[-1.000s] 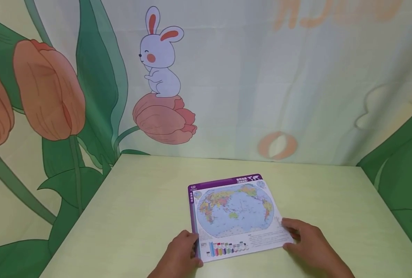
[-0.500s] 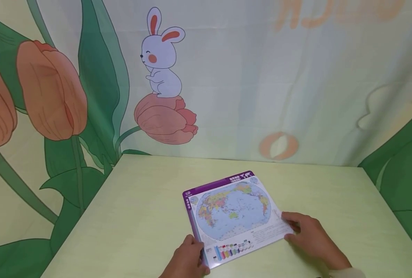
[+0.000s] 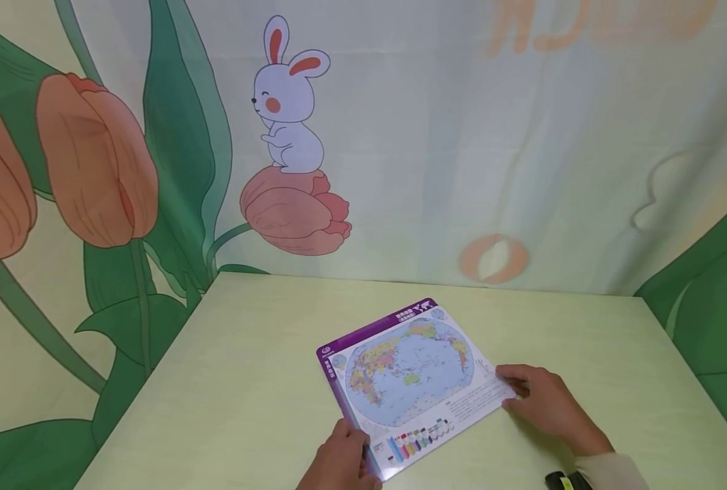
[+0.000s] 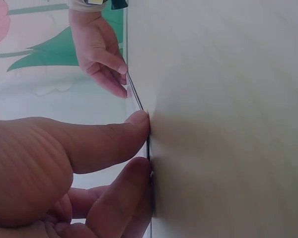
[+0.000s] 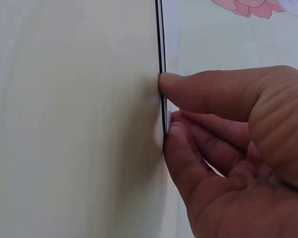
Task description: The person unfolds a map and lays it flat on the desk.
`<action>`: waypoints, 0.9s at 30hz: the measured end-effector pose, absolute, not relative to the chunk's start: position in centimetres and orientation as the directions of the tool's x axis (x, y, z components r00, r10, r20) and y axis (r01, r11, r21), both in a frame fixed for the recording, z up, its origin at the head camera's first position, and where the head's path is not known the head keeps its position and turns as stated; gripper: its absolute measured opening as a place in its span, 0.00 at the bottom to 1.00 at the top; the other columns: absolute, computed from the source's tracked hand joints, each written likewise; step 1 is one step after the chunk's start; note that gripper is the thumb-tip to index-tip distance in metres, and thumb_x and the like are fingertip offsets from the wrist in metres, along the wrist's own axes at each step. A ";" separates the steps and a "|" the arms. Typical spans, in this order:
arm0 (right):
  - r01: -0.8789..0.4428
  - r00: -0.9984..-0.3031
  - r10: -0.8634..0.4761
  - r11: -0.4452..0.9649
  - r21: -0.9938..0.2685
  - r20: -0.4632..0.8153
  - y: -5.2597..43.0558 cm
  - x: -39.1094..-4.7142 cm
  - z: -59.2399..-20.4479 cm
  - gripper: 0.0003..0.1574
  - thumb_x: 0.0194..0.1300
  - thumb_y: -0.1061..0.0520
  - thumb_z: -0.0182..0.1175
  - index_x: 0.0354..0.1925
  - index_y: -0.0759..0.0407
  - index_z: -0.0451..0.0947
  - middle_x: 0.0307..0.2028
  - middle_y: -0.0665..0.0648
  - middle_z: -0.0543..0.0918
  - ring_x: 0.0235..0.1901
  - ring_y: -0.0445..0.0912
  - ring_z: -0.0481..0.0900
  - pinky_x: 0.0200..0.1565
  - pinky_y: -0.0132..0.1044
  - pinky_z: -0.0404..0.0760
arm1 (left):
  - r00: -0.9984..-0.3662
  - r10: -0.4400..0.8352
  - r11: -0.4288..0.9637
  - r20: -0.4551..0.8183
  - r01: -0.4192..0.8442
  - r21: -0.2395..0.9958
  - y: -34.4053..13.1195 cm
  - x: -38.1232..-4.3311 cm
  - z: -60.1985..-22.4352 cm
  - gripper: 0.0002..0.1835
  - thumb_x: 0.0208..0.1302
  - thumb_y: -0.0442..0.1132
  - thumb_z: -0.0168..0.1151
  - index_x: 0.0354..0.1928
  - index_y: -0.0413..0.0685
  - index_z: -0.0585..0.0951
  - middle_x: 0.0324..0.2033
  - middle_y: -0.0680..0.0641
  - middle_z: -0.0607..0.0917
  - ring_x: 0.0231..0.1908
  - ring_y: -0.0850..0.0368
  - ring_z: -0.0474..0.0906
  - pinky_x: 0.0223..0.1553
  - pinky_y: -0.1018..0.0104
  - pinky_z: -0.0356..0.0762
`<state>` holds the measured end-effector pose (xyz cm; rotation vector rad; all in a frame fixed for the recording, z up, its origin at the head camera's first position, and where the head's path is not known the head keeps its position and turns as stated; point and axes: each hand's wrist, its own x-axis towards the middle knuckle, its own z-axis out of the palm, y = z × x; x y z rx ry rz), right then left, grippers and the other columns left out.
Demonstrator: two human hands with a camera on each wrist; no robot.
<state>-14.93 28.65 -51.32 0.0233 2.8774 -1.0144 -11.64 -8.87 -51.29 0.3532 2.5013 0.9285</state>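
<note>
"What's the room like behind the desk (image 3: 247, 361)?"

"A pale cloth (image 3: 412, 163) hangs across the back. It's printed with a white rabbit (image 3: 296, 122) sitting on a pink tulip (image 3: 296, 211), and bigger orange tulips (image 3: 103, 163) stand at the left among green leaves (image 3: 180, 129). Along the top right there's some orange lettering (image 3: 541, 27), cut off by the upper edge."

"And the desk itself?"

"Light yellow-green, with faint grain. It narrows toward the cloth in the head view, and the hands cast soft shadows on it."

"Where's the map?"

"The world map board (image 3: 409, 388), with its purple border, is right of the middle, toward the near side, turned at a slant. It's low over the desk; I can't tell whether all of it touches."

"The hands?"

"The left hand (image 3: 339, 459) has its fingers curled, pinching the near left corner. The right hand (image 3: 541, 405) pinches the near right corner, thumb on one edge, forefinger on the other. Behind it come a pale sleeve (image 3: 611, 471) and something dark (image 3: 574, 481) near the cuff, partly cropped."
</note>
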 end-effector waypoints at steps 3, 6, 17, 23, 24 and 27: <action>0.045 -0.996 -0.012 0.776 -0.629 -0.086 28.6 -14.9 -51.3 0.33 0.61 0.66 0.75 0.64 0.67 0.81 0.65 0.68 0.82 0.61 0.60 0.85 0.57 0.49 0.86 | -0.870 0.369 0.745 -0.326 0.067 0.664 -8.8 -11.6 -51.2 0.26 0.57 0.39 0.81 0.52 0.31 0.80 0.43 0.48 0.71 0.38 0.51 0.72 0.39 0.61 0.74; 0.027 -0.998 -0.018 0.784 -0.621 -0.065 28.4 -14.8 -51.3 0.34 0.59 0.65 0.76 0.64 0.67 0.81 0.64 0.68 0.83 0.61 0.61 0.85 0.58 0.50 0.85 | -0.864 0.369 0.745 -0.342 0.055 0.664 -8.9 -11.6 -51.2 0.27 0.58 0.39 0.81 0.53 0.31 0.80 0.44 0.48 0.71 0.39 0.51 0.73 0.39 0.61 0.74; -0.014 -1.000 -0.011 0.850 -0.526 0.008 25.8 -13.3 -50.3 0.41 0.53 0.59 0.81 0.63 0.71 0.79 0.62 0.69 0.84 0.62 0.66 0.81 0.64 0.62 0.78 | -0.875 0.329 0.749 -0.355 0.013 0.663 -9.7 -13.0 -50.6 0.30 0.58 0.39 0.81 0.61 0.34 0.83 0.42 0.50 0.75 0.41 0.53 0.74 0.41 0.60 0.75; 0.002 -1.000 -0.011 0.858 -0.513 -0.023 23.3 -12.1 -49.4 0.41 0.53 0.55 0.82 0.63 0.68 0.81 0.63 0.66 0.84 0.65 0.66 0.79 0.66 0.62 0.77 | -0.899 0.323 0.756 -0.295 0.058 0.652 -10.6 -14.2 -50.7 0.30 0.57 0.40 0.82 0.60 0.36 0.83 0.40 0.50 0.76 0.40 0.56 0.74 0.42 0.62 0.77; 0.002 -0.999 -0.015 0.856 -0.517 -0.029 22.8 -11.9 -49.3 0.41 0.53 0.55 0.82 0.63 0.68 0.81 0.63 0.65 0.84 0.66 0.66 0.79 0.66 0.62 0.77 | -0.901 0.330 0.748 -0.281 0.068 0.660 -10.8 -14.4 -50.6 0.30 0.57 0.40 0.82 0.60 0.36 0.83 0.39 0.50 0.76 0.40 0.56 0.74 0.42 0.63 0.76; 0.008 -0.998 -0.026 0.844 -0.537 -0.055 21.3 -11.2 -49.0 0.41 0.53 0.54 0.82 0.63 0.65 0.82 0.64 0.62 0.84 0.67 0.64 0.78 0.68 0.60 0.75 | -0.903 0.362 0.711 -0.232 0.106 0.695 -11.5 -15.0 -50.6 0.28 0.59 0.36 0.80 0.60 0.35 0.83 0.41 0.50 0.77 0.43 0.55 0.75 0.46 0.62 0.79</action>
